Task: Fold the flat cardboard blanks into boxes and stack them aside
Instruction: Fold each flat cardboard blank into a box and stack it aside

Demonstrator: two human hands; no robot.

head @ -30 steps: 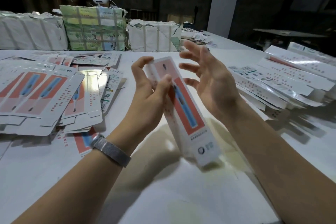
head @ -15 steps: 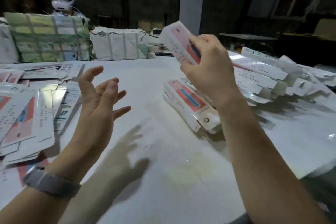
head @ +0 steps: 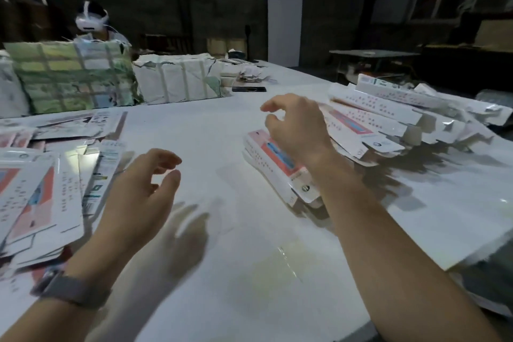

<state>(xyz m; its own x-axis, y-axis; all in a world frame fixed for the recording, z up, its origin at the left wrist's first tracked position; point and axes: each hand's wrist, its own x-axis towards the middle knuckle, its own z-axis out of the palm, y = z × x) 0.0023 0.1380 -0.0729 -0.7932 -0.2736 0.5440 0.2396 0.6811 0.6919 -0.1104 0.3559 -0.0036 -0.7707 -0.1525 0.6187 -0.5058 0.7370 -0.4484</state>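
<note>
Flat white and red cardboard blanks [head: 36, 197] lie spread in a loose heap on the left of the white table [head: 249, 272]. Folded long boxes [head: 372, 119] lie piled at the right, and one red-faced box [head: 280, 166] lies nearest me at the pile's edge. My right hand [head: 297, 125] hovers over that pile with loosely curled fingers and holds nothing. My left hand [head: 141, 197] is raised over the table beside the blanks, fingers relaxed and empty. A grey watch band sits on its wrist.
Wrapped bundles [head: 177, 78] and a green-patterned bundle [head: 69, 78] stand along the table's far side. A person wearing a white headset [head: 91, 19] sits behind them. A dark phone-like object [head: 248, 89] lies near the bundles. The table's right edge drops off near my right forearm.
My right hand carried the folded box to the right pile and let it go. My left hand stayed raised and empty. The view swung slightly to the right.
</note>
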